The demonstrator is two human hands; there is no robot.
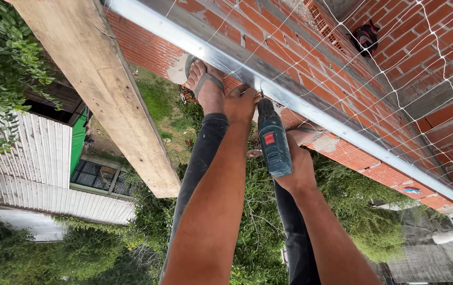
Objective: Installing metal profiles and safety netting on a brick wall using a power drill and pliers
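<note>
My right hand point(296, 169) grips a teal cordless drill point(274, 140) whose tip points up against a long silver metal rail point(342, 126) fixed along a red brick wall point(427, 53). Just left of the drill tip, my left hand point(241, 103) presses its fingers against the same rail. White netting point(422, 68) stretches over the bricks above the rail. My legs in dark trousers hang below, and one foot in a grey sandal point(204, 84) rests on the wall ledge.
A wide wooden plank point(105, 84) runs diagonally at the left. Far below lie green bushes point(247, 232), grass, and a white corrugated roof point(36, 174). A dark object point(366, 37) hangs in the netting at the upper right.
</note>
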